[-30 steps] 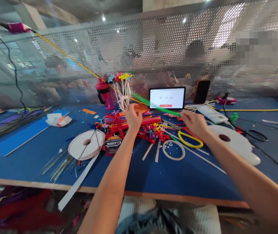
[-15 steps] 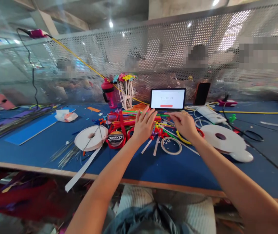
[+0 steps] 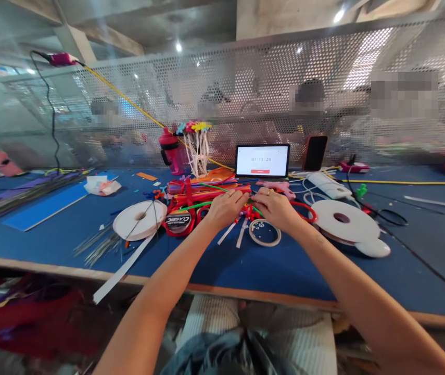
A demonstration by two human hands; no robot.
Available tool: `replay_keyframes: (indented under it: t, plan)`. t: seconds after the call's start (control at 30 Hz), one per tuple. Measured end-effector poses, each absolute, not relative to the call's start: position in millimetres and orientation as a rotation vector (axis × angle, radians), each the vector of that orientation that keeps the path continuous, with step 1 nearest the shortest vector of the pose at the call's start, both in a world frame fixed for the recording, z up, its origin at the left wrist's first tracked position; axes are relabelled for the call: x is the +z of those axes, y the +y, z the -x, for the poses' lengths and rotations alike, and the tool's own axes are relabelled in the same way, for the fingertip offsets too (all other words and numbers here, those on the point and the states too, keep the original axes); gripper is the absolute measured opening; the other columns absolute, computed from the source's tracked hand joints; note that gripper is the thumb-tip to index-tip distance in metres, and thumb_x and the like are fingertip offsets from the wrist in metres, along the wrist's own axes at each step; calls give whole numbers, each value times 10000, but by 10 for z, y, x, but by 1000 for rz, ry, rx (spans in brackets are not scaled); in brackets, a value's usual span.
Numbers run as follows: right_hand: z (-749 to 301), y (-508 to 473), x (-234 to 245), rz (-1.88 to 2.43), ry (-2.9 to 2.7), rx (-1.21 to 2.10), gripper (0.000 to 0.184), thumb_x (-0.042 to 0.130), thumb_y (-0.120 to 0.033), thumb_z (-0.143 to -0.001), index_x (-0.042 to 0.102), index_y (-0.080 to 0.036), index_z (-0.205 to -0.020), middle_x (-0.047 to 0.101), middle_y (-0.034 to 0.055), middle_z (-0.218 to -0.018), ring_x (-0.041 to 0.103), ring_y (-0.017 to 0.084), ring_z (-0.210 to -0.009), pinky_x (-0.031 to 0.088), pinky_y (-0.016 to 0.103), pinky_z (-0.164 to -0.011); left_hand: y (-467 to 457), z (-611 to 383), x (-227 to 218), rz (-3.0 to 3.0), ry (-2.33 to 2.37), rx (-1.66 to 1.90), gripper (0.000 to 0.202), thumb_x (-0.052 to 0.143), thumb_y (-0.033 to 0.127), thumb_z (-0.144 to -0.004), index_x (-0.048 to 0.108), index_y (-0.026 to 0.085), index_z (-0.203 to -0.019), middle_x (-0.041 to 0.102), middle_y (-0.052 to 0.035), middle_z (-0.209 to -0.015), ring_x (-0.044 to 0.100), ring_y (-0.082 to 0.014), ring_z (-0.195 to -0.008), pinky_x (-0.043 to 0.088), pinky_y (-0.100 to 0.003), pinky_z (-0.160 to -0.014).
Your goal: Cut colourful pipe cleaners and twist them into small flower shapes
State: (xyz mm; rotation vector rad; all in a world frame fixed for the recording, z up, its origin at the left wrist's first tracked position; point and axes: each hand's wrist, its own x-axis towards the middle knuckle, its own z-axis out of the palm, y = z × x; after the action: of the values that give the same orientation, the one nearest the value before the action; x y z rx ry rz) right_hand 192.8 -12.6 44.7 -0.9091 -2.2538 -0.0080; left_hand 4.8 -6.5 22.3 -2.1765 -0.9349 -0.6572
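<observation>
My left hand (image 3: 225, 208) and my right hand (image 3: 275, 208) are close together over the middle of the table, fingers pinched. Between them they grip a green pipe cleaner (image 3: 193, 206), whose length sticks out to the left of my left hand. Just behind lies a bundle of coloured pipe cleaners (image 3: 183, 199), mostly red and orange. Under my fingers are small red twisted pieces (image 3: 248, 212) and white strips (image 3: 241, 232). A white tape ring (image 3: 265, 233) holding tiny white bits lies in front of my right hand. My fingertips partly hide the grip.
A ribbon spool (image 3: 139, 221) and thin wires (image 3: 99, 245) lie left; another white spool (image 3: 341, 221) and red-handled scissors (image 3: 306, 212) lie right. Behind stand a tablet timer (image 3: 262, 160), a phone (image 3: 316, 153), a pink bottle (image 3: 173, 152) and a bunch of pipe-cleaner flowers (image 3: 196, 151).
Both hands have come nearer to me and closer together. My left hand has gone from stretched fingers to a pinch, and the green pipe cleaner now sticks out to its left.
</observation>
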Motion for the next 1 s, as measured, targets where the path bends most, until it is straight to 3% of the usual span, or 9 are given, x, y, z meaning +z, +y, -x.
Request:
replay_keyframes:
  t: [0.13, 0.2, 0.37, 0.53, 0.77, 0.93, 1.0]
  plan:
    - [-1876, -79, 478, 884, -1975, 768, 220, 511, -341, -828, 621, -160, -767, 517, -3, -598, 481, 117, -534, 373, 258, -529, -85, -25, 153, 2218, -977, -841, 387, 351, 249, -910, 398, 153, -1281, 602, -113, -1040, 574, -190, -963, 474, -270, -693]
    - [-1851, -69, 406, 848, -1680, 1129, 249, 551, -400, -798, 597, -157, -767, 457, -35, -546, 416, 82, -455, 326, 227, -458, -81, -10, 103, 2269, -953, -909, 352, 350, 299, -912, 418, 146, -1221, 597, -119, -1060, 578, -190, -988, 483, -264, -689]
    - [-1794, -74, 135, 757, -1274, 1512, 265, 667, -406, -717, 570, -159, -736, 420, -63, -523, 363, 47, -436, 320, 191, -442, -45, 15, -36, 2389, -891, -808, 353, 360, 451, -890, 464, 155, -1053, 600, -123, -1041, 622, -191, -877, 477, -249, -583]
    - [-1800, -78, 47, 698, -1179, 1600, 256, 680, -396, -717, 571, -165, -710, 456, -55, -547, 374, 47, -461, 371, 185, -478, -70, 17, -68, 2420, -823, -766, 287, 373, 398, -894, 484, 180, -1043, 603, -116, -1060, 642, -171, -797, 447, -228, -544]
    - [-1816, -112, 53, 731, -1230, 1584, 252, 671, -411, -726, 618, -168, -766, 418, -56, -541, 391, 58, -502, 396, 189, -528, -154, -16, -62, 2600, -1051, -1190, 159, 366, 285, -910, 482, 187, -958, 637, -42, -814, 623, -137, -689, 428, -217, -582]
    - [-1799, -106, 0, 801, -1518, 1245, 250, 598, -431, -776, 587, -182, -772, 477, -37, -611, 445, 80, -519, 367, 212, -505, -204, -47, -53, 2632, -1272, -1446, 122, 425, 293, -890, 495, 193, -897, 591, 10, -650, 566, -121, -566, 401, -218, -552]
    - [-1797, -100, -16, 830, -1645, 1075, 233, 560, -422, -803, 578, -191, -775, 492, -29, -632, 471, 94, -528, 376, 226, -513, -211, -60, -27, 2652, -1276, -1527, 114, 440, 284, -884, 503, 191, -866, 611, -3, -698, 583, -125, -628, 428, -230, -603]
